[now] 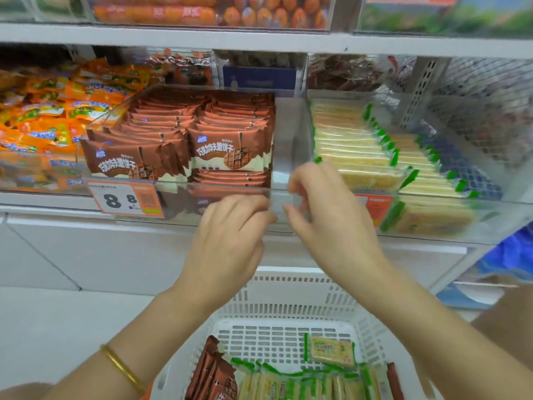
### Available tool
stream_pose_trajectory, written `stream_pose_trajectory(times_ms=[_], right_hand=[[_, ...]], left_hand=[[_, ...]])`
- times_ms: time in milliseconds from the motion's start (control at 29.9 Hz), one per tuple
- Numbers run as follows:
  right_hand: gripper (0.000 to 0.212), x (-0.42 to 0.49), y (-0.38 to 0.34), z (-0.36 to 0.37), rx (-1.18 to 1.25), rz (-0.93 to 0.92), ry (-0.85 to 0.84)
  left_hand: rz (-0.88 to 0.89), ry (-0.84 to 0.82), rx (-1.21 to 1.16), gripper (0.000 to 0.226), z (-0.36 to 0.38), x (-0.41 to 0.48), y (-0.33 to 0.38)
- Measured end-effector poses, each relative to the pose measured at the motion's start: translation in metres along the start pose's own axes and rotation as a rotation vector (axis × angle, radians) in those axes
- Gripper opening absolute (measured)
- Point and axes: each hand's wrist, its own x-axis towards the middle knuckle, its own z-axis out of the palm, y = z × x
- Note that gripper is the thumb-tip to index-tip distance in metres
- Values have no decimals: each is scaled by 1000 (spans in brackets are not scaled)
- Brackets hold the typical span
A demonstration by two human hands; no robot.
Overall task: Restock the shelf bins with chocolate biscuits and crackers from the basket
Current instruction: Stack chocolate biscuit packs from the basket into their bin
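Stock waits in the white basket [288, 274] directly under both hands: brown biscuit packs [213, 370] at its left, nearer the left hand [230, 226], and cracker packs [288, 383] standing on edge in a row running rightward. The left hand, fingers loosely bent and empty, sits at the biscuit bin's [178, 184] clear front. The right hand [326, 215] is blurred, its grip unclear. The way down looks unobstructed.
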Motion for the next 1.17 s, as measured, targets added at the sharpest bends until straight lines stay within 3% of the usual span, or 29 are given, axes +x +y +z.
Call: stream_pose_trajectory(times_ms=[234,434,535,635,769,936,1170], right_hand=[[14,-84,128,6,-70,427,-612],[19,-123,180,64,-151,373,-1024],[17,-147,198,116,-139,355,-1100],[15,-182,223,152,-214,408,-1111],[57,-218,262,176,-326,533,-1068],[59,-221,284,194,-339,532,-1083],[63,-221,289,218,-448,439,-1194]], left_hand=[[196,-451,-33,29,65,-7,39],[171,-666,-107,23,91,-24,69],[85,-813,-147,28,113,-31,72],[107,-917,-139,30,131,-38,72],[136,-992,-165,29,146,-47,71],[152,-929,-233,24,147,-53,74],[100,-970,-230,21,153,-62,71]])
